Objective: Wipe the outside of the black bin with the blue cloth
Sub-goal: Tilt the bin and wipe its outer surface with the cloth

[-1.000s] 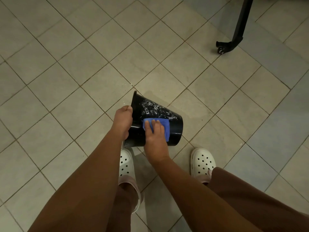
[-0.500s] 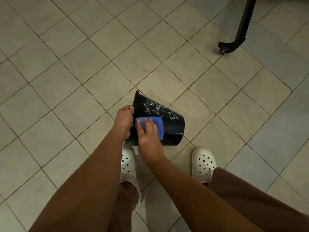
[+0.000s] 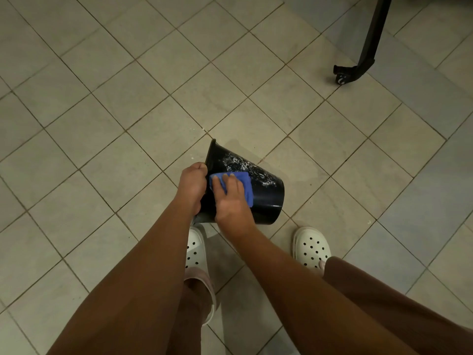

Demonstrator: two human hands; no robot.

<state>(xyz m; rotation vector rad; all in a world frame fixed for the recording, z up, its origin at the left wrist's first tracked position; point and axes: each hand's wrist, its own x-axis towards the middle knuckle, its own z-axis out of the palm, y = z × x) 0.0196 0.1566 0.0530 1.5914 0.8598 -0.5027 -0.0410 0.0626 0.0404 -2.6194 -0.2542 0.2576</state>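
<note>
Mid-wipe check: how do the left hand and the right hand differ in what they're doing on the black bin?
The left hand curls round the rim of the black bin, while the right hand lies flat with fingers straight. The left hand touches the bin bare; the right hand presses the blue cloth against its side wall. Both are on the tilted bin, side by side.

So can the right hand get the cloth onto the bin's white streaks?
Probably yes: the streaks lie bare just beyond the cloth under the right hand; the left hand grips the bin rim.
</note>
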